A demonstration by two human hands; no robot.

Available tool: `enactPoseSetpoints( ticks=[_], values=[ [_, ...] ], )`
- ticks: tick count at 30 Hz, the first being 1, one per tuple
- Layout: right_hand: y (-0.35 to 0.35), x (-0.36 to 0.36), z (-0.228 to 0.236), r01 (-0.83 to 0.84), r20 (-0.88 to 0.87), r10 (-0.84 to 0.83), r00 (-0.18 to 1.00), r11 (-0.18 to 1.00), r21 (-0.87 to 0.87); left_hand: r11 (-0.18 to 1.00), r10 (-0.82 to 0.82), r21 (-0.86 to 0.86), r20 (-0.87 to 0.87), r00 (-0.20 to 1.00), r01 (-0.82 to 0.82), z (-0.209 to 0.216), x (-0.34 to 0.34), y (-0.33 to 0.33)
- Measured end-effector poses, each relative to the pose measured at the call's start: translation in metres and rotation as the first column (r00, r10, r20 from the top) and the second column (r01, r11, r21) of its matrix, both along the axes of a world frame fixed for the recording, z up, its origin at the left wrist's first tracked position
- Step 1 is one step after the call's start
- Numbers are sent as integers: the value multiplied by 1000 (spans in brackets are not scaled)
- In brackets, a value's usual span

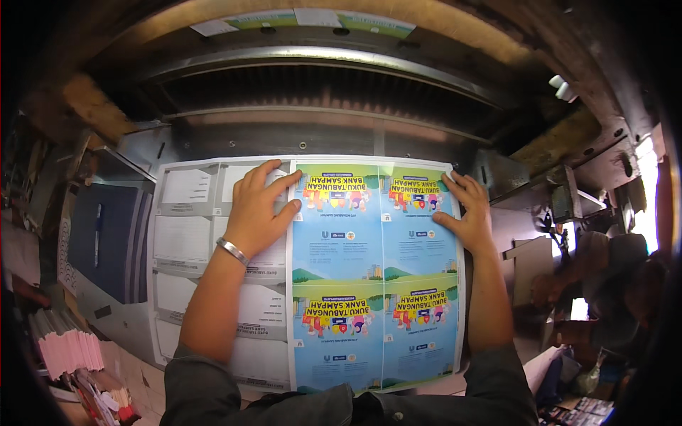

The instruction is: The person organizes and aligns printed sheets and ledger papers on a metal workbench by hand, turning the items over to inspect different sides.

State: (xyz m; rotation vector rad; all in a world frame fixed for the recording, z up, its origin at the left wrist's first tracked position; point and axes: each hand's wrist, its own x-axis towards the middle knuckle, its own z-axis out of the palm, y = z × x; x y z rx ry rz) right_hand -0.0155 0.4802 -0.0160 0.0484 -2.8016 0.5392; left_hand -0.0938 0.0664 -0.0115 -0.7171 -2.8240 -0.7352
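A colour-printed sheet [341, 259], blue with repeated yellow cartoon designs that appear upside down, lies flat in front of me. It covers the right part of a larger sheet [181, 241] printed in grey and white panels. My left hand [259, 209] is open, fingers spread, resting on the grey sheet with thumb and forefinger at the colour sheet's left edge. A silver bracelet [233, 251] circles that wrist. My right hand [467, 209] lies open at the colour sheet's upper right edge, thumb and fingertips on the print. Neither hand lifts the paper.
Behind the sheets stands a large machine with a metal bar [327, 57] across a dark opening. At left, a pen [97, 234] lies on a dark blue stack [117, 245]. Pink paper bundles [67, 351] sit lower left. At right, a person's dark shape [597, 277] is blurred.
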Motion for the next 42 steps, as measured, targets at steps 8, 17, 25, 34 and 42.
enactPoseSetpoints(
  ticks=[8, 17, 25, 34, 42],
  values=[
    [12, 7, -11, -47, -79, 38, 996, 992, -118, 999, -5, 33, -98, 995, 8, -5, 4, 3],
    [-4, 130, -4, -208, -81, 196, 977, 808, -551, 995, 49, 100, -258, 965, -24, -5, 9, 6],
    [-100, 331, 44, -84, 372, 29, 928, 987, 134, 991, 132, 57, -149, 980, -125, 3, 10, 9],
    [-93, 396, -1, 89, 25, -89, 996, 996, -15, 985, 146, -102, 81, 986, -138, 25, 9, 12],
    [-101, 386, -12, 139, -60, -141, 988, 990, -29, -62, -354, 983, 142, 924, -175, 62, 12, 11]
  ],
)
